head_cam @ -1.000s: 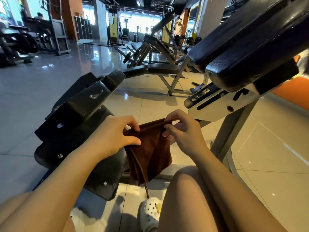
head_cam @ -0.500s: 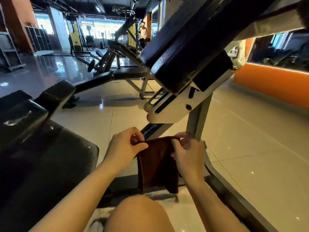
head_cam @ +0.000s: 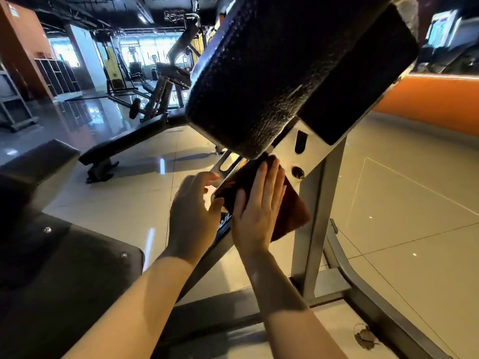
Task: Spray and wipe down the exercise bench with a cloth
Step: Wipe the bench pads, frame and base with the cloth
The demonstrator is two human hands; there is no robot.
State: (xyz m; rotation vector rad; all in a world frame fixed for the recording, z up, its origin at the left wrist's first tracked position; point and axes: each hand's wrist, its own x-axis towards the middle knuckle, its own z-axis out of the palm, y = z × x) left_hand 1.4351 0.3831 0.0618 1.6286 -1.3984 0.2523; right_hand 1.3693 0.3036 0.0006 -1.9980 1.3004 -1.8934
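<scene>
A brown cloth lies flat against the white metal bracket under the bench's black padded arm rest. My right hand presses on the cloth with straight fingers pointing up toward the pad's lower edge. My left hand is beside it on the left, fingers curled at the cloth's left edge and the bracket; whether it pinches the cloth is hidden. The black seat pad is at the lower left. No spray bottle is in view.
The bench's grey upright post and floor frame stand right of my hands. A flat black bench and other gym machines sit behind on glossy tile floor. An orange wall runs along the right.
Both hands rose from holding the cloth hanging between them to the bracket under the pad. My right hand flattened onto the cloth. The view moved closer and tilted up.
</scene>
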